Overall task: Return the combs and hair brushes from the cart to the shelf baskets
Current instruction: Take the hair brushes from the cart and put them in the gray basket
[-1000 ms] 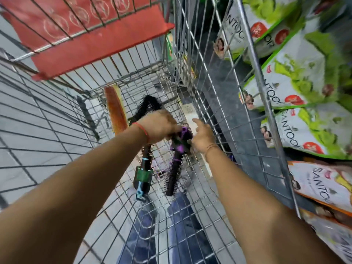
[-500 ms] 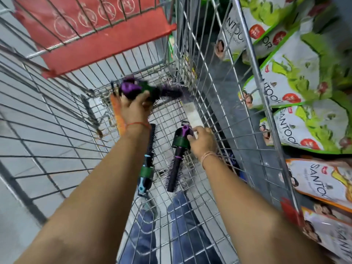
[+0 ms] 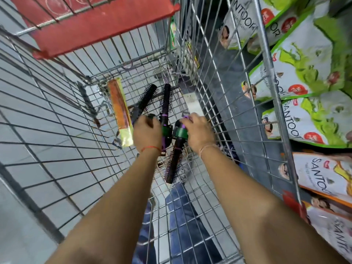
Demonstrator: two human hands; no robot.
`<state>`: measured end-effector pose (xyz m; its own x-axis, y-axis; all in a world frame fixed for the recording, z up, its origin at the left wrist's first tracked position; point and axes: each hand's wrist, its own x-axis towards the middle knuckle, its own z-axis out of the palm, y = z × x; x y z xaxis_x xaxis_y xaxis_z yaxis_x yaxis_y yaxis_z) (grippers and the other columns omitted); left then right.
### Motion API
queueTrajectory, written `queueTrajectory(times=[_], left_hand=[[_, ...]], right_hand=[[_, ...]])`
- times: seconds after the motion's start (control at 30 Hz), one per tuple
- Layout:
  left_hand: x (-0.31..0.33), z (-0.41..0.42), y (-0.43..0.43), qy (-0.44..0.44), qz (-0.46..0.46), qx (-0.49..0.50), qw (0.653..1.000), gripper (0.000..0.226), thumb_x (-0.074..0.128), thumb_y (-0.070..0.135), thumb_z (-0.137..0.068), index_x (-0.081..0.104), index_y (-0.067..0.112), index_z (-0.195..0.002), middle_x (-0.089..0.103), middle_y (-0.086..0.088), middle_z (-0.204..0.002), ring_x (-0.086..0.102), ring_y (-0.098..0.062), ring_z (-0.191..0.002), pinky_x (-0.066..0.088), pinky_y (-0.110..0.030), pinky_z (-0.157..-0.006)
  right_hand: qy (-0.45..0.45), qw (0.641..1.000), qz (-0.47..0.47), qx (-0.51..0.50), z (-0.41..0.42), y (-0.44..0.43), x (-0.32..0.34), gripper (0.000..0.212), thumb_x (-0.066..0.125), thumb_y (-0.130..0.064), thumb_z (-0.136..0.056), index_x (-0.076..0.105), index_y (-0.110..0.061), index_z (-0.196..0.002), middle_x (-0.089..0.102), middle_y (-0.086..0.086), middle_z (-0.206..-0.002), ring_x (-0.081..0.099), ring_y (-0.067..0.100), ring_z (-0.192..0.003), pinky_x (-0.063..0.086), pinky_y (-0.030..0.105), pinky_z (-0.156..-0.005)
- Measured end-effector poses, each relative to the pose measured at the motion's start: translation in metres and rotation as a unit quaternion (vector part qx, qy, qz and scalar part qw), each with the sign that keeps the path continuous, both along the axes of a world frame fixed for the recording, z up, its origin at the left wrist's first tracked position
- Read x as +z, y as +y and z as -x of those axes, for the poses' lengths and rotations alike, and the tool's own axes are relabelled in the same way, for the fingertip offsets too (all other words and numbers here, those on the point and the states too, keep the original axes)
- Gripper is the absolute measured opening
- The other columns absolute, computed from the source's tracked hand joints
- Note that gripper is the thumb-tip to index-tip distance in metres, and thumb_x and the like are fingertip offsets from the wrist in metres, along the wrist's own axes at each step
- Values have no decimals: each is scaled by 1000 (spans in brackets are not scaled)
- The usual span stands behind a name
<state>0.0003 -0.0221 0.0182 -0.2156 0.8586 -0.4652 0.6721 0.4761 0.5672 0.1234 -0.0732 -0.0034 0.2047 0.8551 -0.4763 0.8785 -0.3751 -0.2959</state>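
Both my hands reach down into a wire shopping cart [image 3: 57, 119]. My left hand [image 3: 146, 133] grips the handles of two round hair brushes: a black one [image 3: 146, 96] and a black-and-purple one [image 3: 165, 100], bristles pointing away from me. My right hand [image 3: 198, 130] is closed on the green-banded handle of a third round brush [image 3: 174, 164], whose purple-black bristle end points towards me. An orange comb in a clear yellowish packet [image 3: 120, 109] lies on the cart floor, left of my left hand.
The cart's red child-seat flap [image 3: 102, 25] hangs at the far end. Right of the cart stand shelves of green and white Santoor packets [image 3: 304, 69], with orange-trimmed ones [image 3: 327, 180] lower down. Grey floor tiles and my jeans [image 3: 182, 216] show through the mesh.
My left hand came back down from the cart's far end with its purple brush and now also holds the black brush. My right hand closed on the third brush's handle.
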Motion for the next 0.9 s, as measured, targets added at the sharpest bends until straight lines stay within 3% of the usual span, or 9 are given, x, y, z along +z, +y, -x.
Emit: queueTrajectory(times=[0.1, 0.17, 0.27, 0.4, 0.47, 0.6, 0.7, 0.77, 0.9], left_hand=[[-12, 17, 26, 50, 50, -51, 996, 39, 59, 32, -85, 60, 0, -108, 65, -11, -105, 61, -26, -92, 53, -37, -88], [-19, 18, 27, 83, 127, -139, 979, 51, 65, 34, -81, 55, 2, -120, 60, -17, -122, 59, -32, -110, 49, -39, -98], [-24, 16, 17, 133, 115, -244, 954, 59, 70, 33, -76, 46, 4, -122, 47, -20, -132, 47, -36, -122, 43, -43, -101], [-25, 14, 14, 131, 109, -231, 958, 61, 73, 28, -73, 42, 4, -120, 43, -22, -131, 43, -39, -122, 41, -44, -99], [-23, 16, 16, 127, 114, -223, 960, 62, 74, 27, -73, 42, 5, -121, 43, -22, -131, 43, -38, -123, 41, -43, -100], [-17, 18, 21, 92, 103, -183, 973, 60, 70, 26, -78, 43, 4, -127, 43, -21, -136, 42, -37, -128, 36, -41, -107], [-15, 19, 26, 84, 103, -139, 981, 52, 65, 29, -82, 52, 2, -124, 50, -20, -133, 46, -34, -125, 37, -40, -108], [-13, 19, 29, 90, 100, -142, 981, 46, 63, 28, -83, 56, 1, -120, 54, -20, -129, 49, -33, -122, 37, -38, -107], [-11, 17, 33, 89, 105, -150, 979, 40, 61, 25, -86, 58, 0, -117, 52, -21, -129, 50, -34, -120, 37, -38, -106]], right_hand=[[-76, 954, 92, 274, 3, 17, 5, 56, 54, -4, -81, 44, -24, -132, 34, 7, -145, 20, 31, -138, 25, 48, -111], [-107, 937, 107, 315, 4, 26, 5, 48, 52, -10, -85, 45, -24, -130, 37, 7, -142, 22, 31, -136, 25, 48, -109], [-137, 916, 112, 361, 4, 32, 7, 43, 54, -15, -85, 48, -23, -127, 41, 7, -136, 29, 29, -131, 25, 46, -107], [-183, 884, 139, 406, 1, 40, 19, 35, 59, -13, -83, 57, -20, -116, 54, 3, -117, 40, 25, -122, 25, 47, -108], [-182, 887, 207, 370, -3, 45, 31, 28, 60, -12, -82, 62, -17, -109, 61, 1, -93, 49, 25, -119, 17, 48, -113], [-200, 898, 292, 261, -12, 59, 79, 37, 58, -20, -85, 56, -13, -121, 63, 3, -118, 54, 27, -113, 32, 47, -106], [-216, 915, 282, 188, -10, 63, 109, 27, 48, -18, -89, 59, -11, -112, 56, 3, -79, 55, 22, -84, 46, 39, -87], [-231, 930, 248, 141, -7, 60, 123, 22, 46, -18, -89, 62, -10, -102, 51, 1, -71, 50, 16, -67, 45, 33, -71], [-228, 961, 152, 34, -15, 47, 138, 21, 47, -9, -87, 64, -12, -99, 64, 3, -93, 58, 18, -83, 33, 23, -62]])
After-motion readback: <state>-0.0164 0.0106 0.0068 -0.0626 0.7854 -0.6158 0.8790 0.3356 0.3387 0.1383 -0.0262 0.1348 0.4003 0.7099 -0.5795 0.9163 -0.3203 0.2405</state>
